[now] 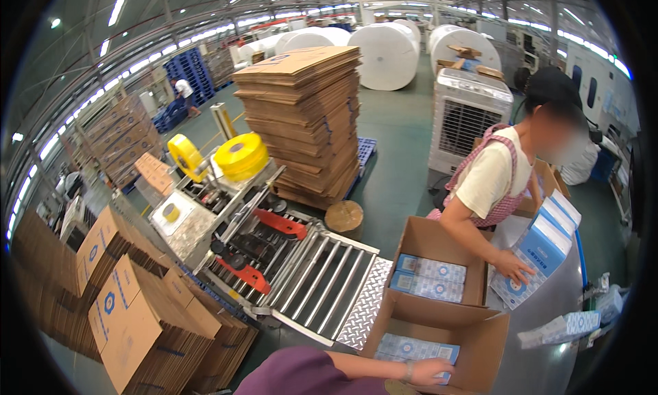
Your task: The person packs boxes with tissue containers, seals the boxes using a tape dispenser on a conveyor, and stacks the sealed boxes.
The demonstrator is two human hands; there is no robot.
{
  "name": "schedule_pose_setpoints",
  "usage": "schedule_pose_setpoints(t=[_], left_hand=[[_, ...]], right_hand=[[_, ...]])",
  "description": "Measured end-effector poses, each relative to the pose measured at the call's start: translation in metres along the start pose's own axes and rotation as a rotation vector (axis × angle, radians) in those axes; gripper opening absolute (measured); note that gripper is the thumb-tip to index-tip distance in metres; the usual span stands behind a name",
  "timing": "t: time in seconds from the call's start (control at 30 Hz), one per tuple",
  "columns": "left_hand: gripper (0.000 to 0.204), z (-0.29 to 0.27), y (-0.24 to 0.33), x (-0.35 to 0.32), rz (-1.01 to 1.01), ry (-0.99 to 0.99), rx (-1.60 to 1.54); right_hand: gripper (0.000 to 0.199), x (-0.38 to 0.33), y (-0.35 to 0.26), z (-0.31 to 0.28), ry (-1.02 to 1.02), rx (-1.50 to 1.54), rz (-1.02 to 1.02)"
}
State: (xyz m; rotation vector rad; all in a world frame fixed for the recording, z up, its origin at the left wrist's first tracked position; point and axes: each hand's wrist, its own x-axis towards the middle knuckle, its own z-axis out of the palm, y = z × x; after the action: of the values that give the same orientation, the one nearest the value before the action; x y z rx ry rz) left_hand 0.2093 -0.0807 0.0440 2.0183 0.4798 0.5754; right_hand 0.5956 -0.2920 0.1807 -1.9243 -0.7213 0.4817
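My left hand [432,372] reaches from a purple sleeve [291,374] into the nearer open cardboard box [480,340]. Its fingers curl over the end of a blue-and-white pack [445,378]. Beside it, a row of similar packs [415,347] lies on the box's bottom. My right hand is out of view. Just beyond stands a second open carton [435,241], also holding blue-and-white packs [428,278]. At the right a co-worker's hand [514,268] rests on a tilted bundle of blue-and-white packs [538,251].
A roller conveyor [319,278] with a taping machine [240,224] and yellow tape rolls [240,156] stands to the left. Flattened cartons are stacked behind [301,114] and at lower left [140,326]. The co-worker [493,169] leans over a metal table [541,330], near an air cooler [469,117].
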Motion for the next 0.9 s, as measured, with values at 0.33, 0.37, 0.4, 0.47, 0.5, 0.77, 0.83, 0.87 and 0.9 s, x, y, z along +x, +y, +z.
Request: schedule_pose_setpoints(t=[0.33, 0.37, 0.4, 0.47, 0.5, 0.77, 0.83, 0.87, 0.9], left_hand=[[0.028, -0.046, 0.088, 0.010, 0.005, 0.249, -0.126], [0.031, -0.055, 0.092, 0.006, 0.005, 0.252, -0.091], [0.023, -0.054, 0.098, 0.005, -0.010, 0.332, -0.119], [0.013, -0.063, 0.104, 0.003, -0.005, 0.399, -0.069], [0.011, -0.070, 0.103, 0.006, 0.052, 0.395, -0.001], [0.016, -0.084, 0.100, 0.013, 0.115, 0.152, 0.159], [0.016, -0.077, 0.091, 0.016, 0.071, 0.135, 0.132], [0.016, -0.073, 0.088, 0.017, 0.048, 0.128, 0.120], [0.015, -0.071, 0.089, 0.021, 0.061, 0.120, 0.130]], right_hand=[[0.029, -0.061, -0.081, 0.225, -0.838, -0.011, -0.100], [0.026, -0.059, -0.082, 0.232, -0.792, 0.027, -0.215], [0.018, -0.064, -0.102, 0.238, -0.765, 0.031, -0.265], [0.019, -0.062, -0.106, 0.244, -0.732, 0.225, -0.220], [0.044, -0.057, -0.104, 0.241, -0.749, 0.212, -0.274], [0.022, -0.040, -0.106, 0.224, -0.864, 0.380, 0.313], [0.021, -0.039, -0.096, 0.224, -0.887, 0.446, 0.395], [0.021, -0.039, -0.089, 0.224, -0.872, 0.505, 0.429], [0.021, -0.039, -0.081, 0.224, -0.858, 0.564, 0.458]])
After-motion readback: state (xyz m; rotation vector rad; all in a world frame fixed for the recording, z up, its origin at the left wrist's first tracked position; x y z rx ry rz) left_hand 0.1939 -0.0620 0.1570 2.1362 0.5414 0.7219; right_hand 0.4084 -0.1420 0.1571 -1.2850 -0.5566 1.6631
